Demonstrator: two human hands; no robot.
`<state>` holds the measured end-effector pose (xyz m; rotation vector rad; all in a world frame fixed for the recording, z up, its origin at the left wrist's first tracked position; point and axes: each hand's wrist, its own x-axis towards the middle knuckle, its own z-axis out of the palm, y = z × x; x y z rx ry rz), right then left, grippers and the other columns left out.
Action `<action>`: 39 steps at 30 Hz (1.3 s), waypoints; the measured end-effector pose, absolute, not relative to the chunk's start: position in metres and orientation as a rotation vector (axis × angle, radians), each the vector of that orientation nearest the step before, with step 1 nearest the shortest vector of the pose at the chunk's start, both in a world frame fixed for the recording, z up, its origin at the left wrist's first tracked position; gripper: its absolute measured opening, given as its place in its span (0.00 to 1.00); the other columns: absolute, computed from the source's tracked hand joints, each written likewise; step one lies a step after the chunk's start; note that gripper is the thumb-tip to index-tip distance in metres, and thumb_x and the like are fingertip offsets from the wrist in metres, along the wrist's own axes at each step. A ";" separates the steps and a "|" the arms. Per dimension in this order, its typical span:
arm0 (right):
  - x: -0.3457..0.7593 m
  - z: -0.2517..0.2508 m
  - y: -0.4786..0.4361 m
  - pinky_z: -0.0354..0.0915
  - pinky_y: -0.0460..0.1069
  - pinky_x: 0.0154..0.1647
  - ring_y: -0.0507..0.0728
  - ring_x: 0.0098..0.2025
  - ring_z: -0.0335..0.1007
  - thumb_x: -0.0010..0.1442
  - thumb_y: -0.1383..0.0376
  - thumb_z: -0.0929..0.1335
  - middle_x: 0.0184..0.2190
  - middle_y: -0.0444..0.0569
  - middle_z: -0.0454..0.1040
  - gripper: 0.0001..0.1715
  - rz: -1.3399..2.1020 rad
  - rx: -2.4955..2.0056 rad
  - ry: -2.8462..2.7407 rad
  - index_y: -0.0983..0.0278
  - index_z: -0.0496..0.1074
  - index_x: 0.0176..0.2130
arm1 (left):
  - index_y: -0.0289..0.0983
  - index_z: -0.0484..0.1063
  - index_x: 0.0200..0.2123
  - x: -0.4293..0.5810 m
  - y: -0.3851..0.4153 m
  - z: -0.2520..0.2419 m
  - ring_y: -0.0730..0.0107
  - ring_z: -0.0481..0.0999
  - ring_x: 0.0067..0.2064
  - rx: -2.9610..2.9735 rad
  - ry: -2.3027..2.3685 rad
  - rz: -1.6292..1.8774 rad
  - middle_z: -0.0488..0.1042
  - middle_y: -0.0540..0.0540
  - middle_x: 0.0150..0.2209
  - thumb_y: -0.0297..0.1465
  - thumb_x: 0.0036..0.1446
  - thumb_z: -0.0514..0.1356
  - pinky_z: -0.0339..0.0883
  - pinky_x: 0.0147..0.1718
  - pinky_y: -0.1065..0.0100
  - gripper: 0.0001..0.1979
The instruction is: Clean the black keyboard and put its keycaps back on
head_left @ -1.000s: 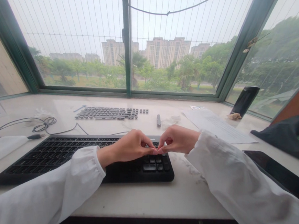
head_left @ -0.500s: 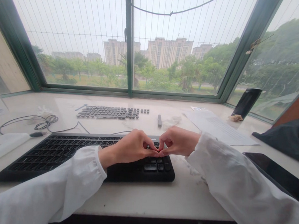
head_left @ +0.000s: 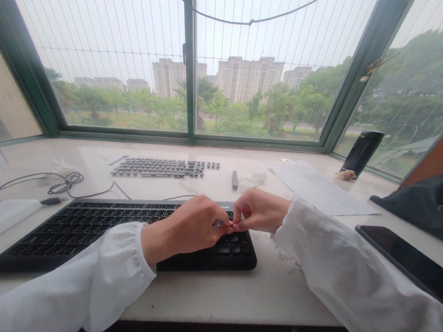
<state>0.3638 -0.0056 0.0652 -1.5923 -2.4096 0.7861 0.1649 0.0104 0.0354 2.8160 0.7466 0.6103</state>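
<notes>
A black keyboard (head_left: 86, 227) lies on the white sill, most of its left part without keycaps and several caps seated at its right end. Over that right end, my left hand (head_left: 191, 227) and my right hand (head_left: 260, 211) meet at the fingertips. Both hands are closed in a pinch; anything between the fingers is too small to make out. Removed keycaps (head_left: 158, 167) are laid out in rows behind the keyboard. A small dark stick-shaped object (head_left: 234, 180) lies behind my right hand.
Printed paper (head_left: 323, 189) lies at the back right, near a dark upright container (head_left: 362, 152). A black phone (head_left: 409, 262) is at the right edge. On the left are a coiled cable (head_left: 64, 183) and a white box (head_left: 2, 218).
The view has shifted slightly. My left hand has turned a little and covers more of the keyboard's right end. Both hands stay pinched together at the fingertips.
</notes>
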 end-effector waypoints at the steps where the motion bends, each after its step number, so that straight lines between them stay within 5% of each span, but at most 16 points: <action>1: 0.363 0.065 -0.006 0.52 0.43 0.21 0.46 0.21 0.58 0.49 0.64 0.73 0.17 0.39 0.66 0.09 0.794 -1.598 -2.404 0.68 0.79 0.31 | 0.42 0.82 0.29 0.165 0.009 0.036 0.79 0.58 0.18 2.848 0.743 0.615 0.74 0.48 0.18 0.34 0.58 0.60 0.48 0.22 0.71 0.11; 9: 0.363 0.059 -0.002 0.50 0.43 0.20 0.47 0.22 0.58 0.46 0.65 0.72 0.17 0.39 0.65 0.07 0.886 -1.610 -2.314 0.67 0.76 0.28 | 0.41 0.81 0.29 0.166 0.005 0.035 0.73 0.73 0.24 2.965 0.711 0.622 0.79 0.45 0.25 0.31 0.59 0.59 0.52 0.23 0.71 0.11; 16: 0.365 0.058 0.004 0.51 0.43 0.22 0.47 0.22 0.58 0.45 0.63 0.73 0.16 0.38 0.66 0.08 1.037 -1.597 -2.266 0.66 0.74 0.26 | 0.41 0.81 0.30 0.167 0.005 0.037 0.74 0.73 0.23 2.974 0.708 0.624 0.79 0.46 0.24 0.30 0.58 0.59 0.51 0.22 0.71 0.10; 26: 0.366 0.060 0.001 0.48 0.44 0.20 0.46 0.19 0.55 0.46 0.61 0.74 0.15 0.37 0.61 0.11 0.826 -1.581 -2.369 0.66 0.79 0.30 | 0.40 0.80 0.29 0.165 0.006 0.036 0.72 0.74 0.24 3.017 0.710 0.597 0.79 0.46 0.24 0.33 0.60 0.58 0.52 0.23 0.71 0.12; 34: 0.372 0.064 0.000 0.48 0.44 0.21 0.46 0.19 0.54 0.50 0.56 0.73 0.15 0.38 0.62 0.16 0.745 -1.542 -2.450 0.66 0.81 0.34 | 0.40 0.80 0.30 0.163 0.014 0.035 0.74 0.71 0.22 2.991 0.677 0.545 0.79 0.46 0.24 0.41 0.62 0.57 0.51 0.23 0.71 0.16; 39: 0.373 0.066 0.000 0.47 0.45 0.22 0.46 0.19 0.52 0.52 0.55 0.72 0.15 0.38 0.61 0.16 0.663 -1.577 -2.456 0.65 0.82 0.35 | 0.42 0.81 0.34 0.163 0.017 0.034 0.79 0.56 0.20 2.860 0.702 0.559 0.74 0.50 0.20 0.39 0.59 0.60 0.49 0.22 0.73 0.11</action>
